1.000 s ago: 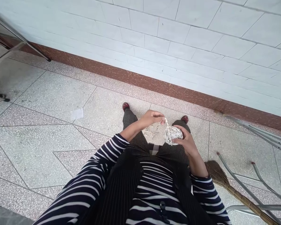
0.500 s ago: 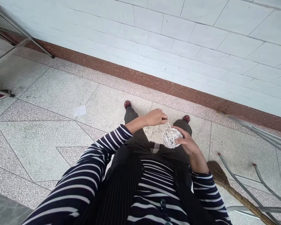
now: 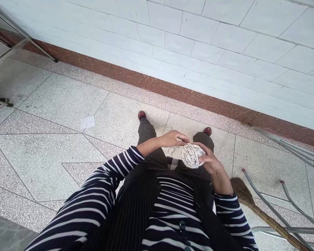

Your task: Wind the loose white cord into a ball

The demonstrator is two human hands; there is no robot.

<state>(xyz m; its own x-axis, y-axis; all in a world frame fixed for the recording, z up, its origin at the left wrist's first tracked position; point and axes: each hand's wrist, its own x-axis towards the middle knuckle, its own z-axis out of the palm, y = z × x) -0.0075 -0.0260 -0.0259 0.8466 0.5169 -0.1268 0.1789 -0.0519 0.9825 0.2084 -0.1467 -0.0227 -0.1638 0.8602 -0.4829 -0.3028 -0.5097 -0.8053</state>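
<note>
White rectangular paper on grey-pink terrazzo flr, L side of view — brown straw broom lower R, by silver tubular metal frame w/ reddish tips. White tiled wall, red-brown marbled skirting at base.

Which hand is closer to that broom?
The right hand: it holds the white ball, above and left of the broom in view; the left hand is farther left.

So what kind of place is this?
It looks like an indoor room or hallway, though I can't tell whether it's a home or a workplace. The clues are the pale wall of rectangular tiles, the speckled grey stone-like floor and the brown straw broom.
</note>
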